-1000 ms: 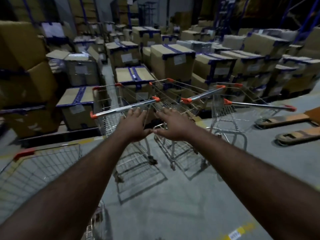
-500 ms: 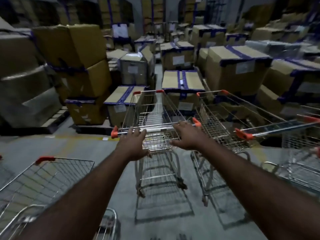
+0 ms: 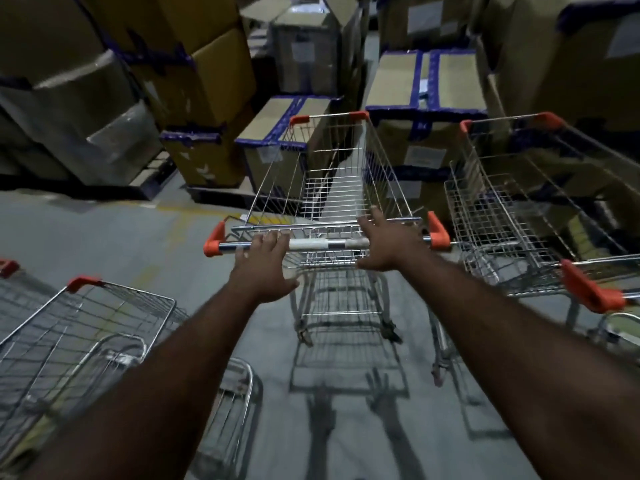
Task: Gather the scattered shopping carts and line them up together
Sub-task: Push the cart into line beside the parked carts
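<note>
In the head view, a chrome wire shopping cart with orange plastic corner caps stands in the centre of the frame on the grey concrete floor. Its nose points towards the brown cardboard boxes banded in blue tape at the top. The left hand lies on the cart's silver handle bar, with its fingers side by side over the bar and the thumb held away from it. The right hand presses nearer the bar's right end, its fingers spread and reaching towards the basket's rear rim. Neither hand wraps the bar.

A second wire cart stands just beside it at the right of the frame, roughly parallel but not nested with it. A third wire cart sits at the lower left, well apart and turned at another angle. An orange cap at the far left edge hints at one more.

As I judge it, the gathering is at an early stage. No two carts are slotted together, so the centre cart needs steering into line and the others need bringing in after it
</note>
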{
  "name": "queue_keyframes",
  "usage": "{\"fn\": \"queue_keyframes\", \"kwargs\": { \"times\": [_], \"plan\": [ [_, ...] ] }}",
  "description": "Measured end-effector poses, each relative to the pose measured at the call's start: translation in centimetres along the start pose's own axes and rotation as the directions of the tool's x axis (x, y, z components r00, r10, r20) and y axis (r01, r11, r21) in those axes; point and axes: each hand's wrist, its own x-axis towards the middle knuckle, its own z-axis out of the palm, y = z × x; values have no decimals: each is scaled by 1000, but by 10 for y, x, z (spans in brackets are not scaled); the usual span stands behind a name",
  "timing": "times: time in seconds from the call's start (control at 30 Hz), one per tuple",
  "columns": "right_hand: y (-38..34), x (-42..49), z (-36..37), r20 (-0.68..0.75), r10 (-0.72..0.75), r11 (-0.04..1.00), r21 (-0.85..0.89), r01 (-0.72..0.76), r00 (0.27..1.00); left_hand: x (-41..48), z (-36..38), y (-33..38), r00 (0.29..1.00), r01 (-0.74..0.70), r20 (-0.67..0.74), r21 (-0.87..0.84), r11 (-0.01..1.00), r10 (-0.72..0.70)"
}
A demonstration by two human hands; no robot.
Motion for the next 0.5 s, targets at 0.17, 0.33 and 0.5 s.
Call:
{"fn": "queue_keyframes", "kwargs": {
  "times": [0.17,0.33,0.5],
  "plan": [
    [3,2,-11,48,6,999,-42,-4,999,-2,-5,2,999,8,-42,-66,998,-11],
    [4,-18,-10,89,8,1000,-15,-7,996,-11,-10,9,998,27,-55,-133,991,-35],
    [5,-55,-1,98,9,999,-42,-5,995,-27,-13,12,999,11,-44,-138,990,-17]
  ]
}}
